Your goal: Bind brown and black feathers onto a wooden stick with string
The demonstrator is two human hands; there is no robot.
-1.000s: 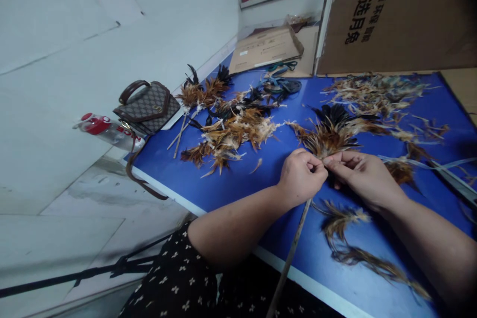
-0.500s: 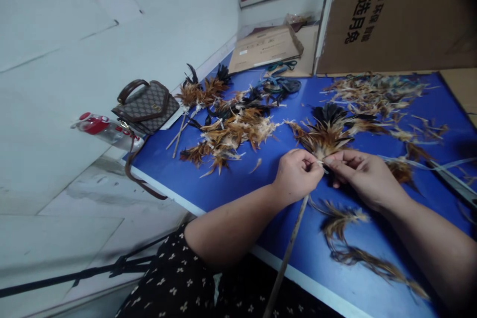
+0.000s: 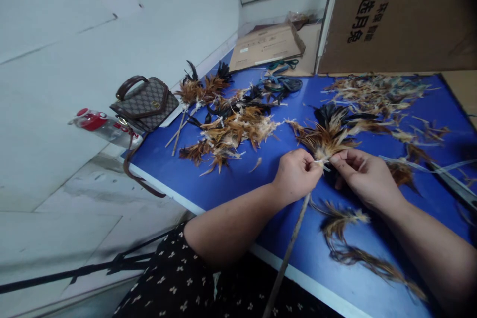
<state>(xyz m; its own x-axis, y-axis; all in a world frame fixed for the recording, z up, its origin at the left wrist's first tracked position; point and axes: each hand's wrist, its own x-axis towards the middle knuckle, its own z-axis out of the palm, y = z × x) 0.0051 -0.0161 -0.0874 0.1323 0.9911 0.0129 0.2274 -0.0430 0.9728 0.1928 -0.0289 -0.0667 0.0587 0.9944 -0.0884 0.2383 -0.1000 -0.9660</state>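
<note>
A bundle of brown and black feathers (image 3: 328,134) fans out just beyond my hands, its pale base tied to a thin stick (image 3: 288,253). My left hand (image 3: 297,175) is closed around the stick at the base of the feathers. White string (image 3: 321,161) stretches across that base between the two hands. The fingertips of my right hand (image 3: 363,176) pinch the string on the right side. Loose striped feathers (image 3: 341,218) lie nearer to me, below the right hand.
A pile of tied feather bunches (image 3: 234,129) spreads to the left on the blue table (image 3: 238,189). Loose feathers (image 3: 376,92) are heaped at the back right, before a large cardboard box (image 3: 410,20). A handbag (image 3: 145,104) and a bottle (image 3: 106,126) stand at the left edge.
My right hand has drawn slightly to the right, away from the left hand, and more white string shows between them. The left hand has shifted a little left.
</note>
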